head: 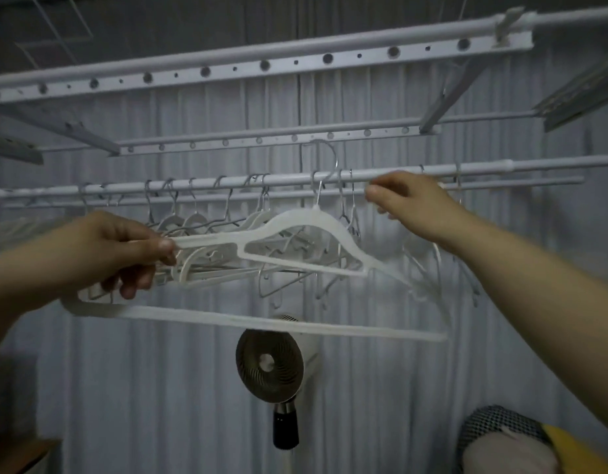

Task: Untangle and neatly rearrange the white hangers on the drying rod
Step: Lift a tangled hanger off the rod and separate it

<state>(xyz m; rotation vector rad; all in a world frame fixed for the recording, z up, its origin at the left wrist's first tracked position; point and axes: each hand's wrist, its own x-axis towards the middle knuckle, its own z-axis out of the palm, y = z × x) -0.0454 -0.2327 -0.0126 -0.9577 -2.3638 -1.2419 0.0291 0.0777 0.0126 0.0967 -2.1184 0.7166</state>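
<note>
Left hand [125,248] fingers pinch white hanger [278,223] arm; right hand [412,203] at drying rod [227,184], grasp unclear.

Dim room, pale pleated curtain [152,371] across the back.
A round fan [270,366] stands at centre; lower right, possibly a mesh chair back [497,424].

Hidden inside left hand [101,248]: hanger [289,223] end. Behind right hand [412,203]: rod [289,179] stretch; unclear whether pinching anything. Blurred, cropped far left: hangers [12,230].
</note>
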